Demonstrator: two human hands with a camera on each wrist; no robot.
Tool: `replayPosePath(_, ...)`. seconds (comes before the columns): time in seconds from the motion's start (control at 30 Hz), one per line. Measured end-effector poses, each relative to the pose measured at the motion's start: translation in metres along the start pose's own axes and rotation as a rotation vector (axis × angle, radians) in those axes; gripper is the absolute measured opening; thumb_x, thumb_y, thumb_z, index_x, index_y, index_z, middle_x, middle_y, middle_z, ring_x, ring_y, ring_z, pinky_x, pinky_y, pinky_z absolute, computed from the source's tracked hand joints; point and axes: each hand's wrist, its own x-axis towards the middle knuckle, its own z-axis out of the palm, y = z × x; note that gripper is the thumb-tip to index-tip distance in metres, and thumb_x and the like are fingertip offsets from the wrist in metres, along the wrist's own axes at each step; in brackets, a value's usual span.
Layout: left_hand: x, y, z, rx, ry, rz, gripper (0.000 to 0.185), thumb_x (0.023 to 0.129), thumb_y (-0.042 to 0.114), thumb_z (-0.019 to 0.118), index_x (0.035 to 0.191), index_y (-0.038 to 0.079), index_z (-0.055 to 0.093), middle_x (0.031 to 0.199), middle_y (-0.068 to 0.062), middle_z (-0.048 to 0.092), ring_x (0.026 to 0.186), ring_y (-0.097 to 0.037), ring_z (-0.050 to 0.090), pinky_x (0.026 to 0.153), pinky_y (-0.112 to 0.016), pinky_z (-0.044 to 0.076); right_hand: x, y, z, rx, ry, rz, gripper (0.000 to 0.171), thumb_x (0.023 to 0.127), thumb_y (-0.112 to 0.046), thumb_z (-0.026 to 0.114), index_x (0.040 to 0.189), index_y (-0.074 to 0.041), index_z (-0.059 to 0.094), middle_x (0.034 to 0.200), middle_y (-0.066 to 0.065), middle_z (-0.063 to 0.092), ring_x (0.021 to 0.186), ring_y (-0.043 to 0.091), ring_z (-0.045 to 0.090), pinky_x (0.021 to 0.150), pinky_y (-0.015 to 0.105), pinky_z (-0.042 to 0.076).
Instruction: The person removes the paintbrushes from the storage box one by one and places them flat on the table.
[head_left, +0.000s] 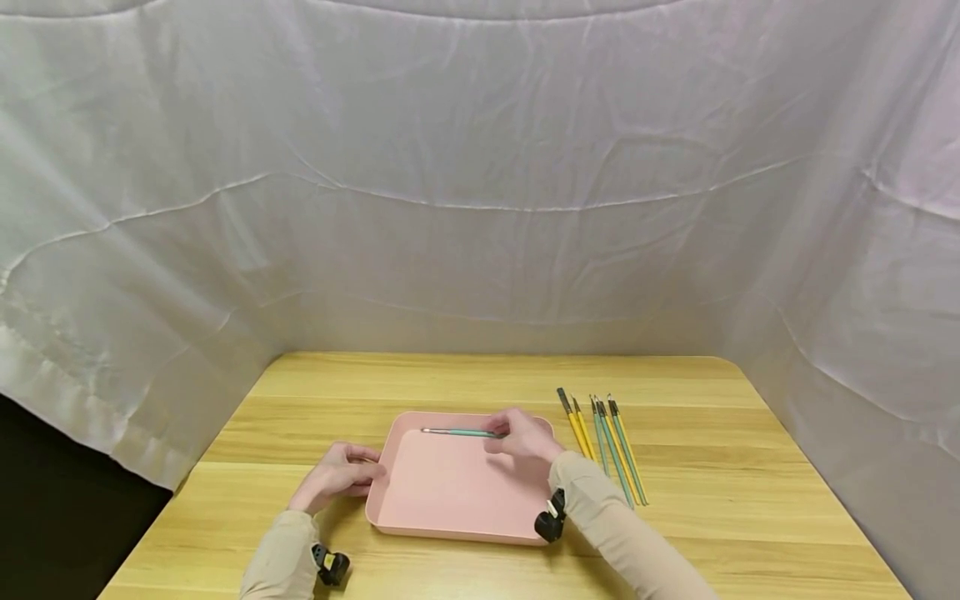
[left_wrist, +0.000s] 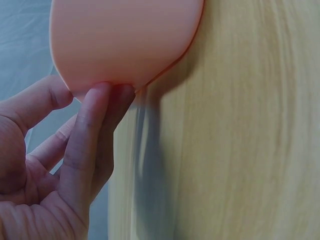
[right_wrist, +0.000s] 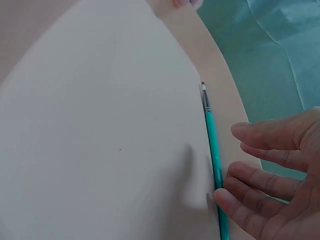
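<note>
Right hand (head_left: 522, 437) over the pink tray (head_left: 450, 487), fingers (right_wrist: 250, 212) straight and relaxed, one fingertip touching a green paintbrush (right_wrist: 214, 160) lying along the tray's far wall. Left hand (head_left: 339, 475) open, fingertips (left_wrist: 102, 92) pressed against the tray's left corner. More brushes (head_left: 606, 446) in a row on the worktop (head_left: 712, 467), just right of the tray.
</note>
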Motion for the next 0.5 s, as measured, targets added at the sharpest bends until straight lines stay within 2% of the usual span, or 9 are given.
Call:
replayPosePath(0.37,-0.0006,0.0012,0.0007,-0.028,-0.001,-0.003,0.044,0.088,0.004,0.068,0.122,-0.021,0.055,0.084,-0.001,0.07,0.074,-0.009,0.068,0.065,-0.022,0.061,0.0059,-0.0029,0.0079,-0.096,0.028,0.028,0.03,0.081,0.004,0.075,0.11,0.004,0.071,0.102,0.016,0.073,0.094,0.024,0.066,0.089,0.039,0.057)
replayPosePath(0.5,-0.0001,0.0006,0.0005,-0.024,-0.002,-0.004,0.044,0.089,0.004,0.068,0.123,-0.021,0.055,0.085,-0.001,0.071,0.075,-0.009,0.068,0.065,-0.022,0.061,0.0056,-0.0041,0.0098,-0.095,-0.003,0.024,0.027,0.077,0.012,0.072,0.103,0.005,0.071,0.088,0.013,0.071,0.077,0.015,0.06,0.071,0.026,0.054)
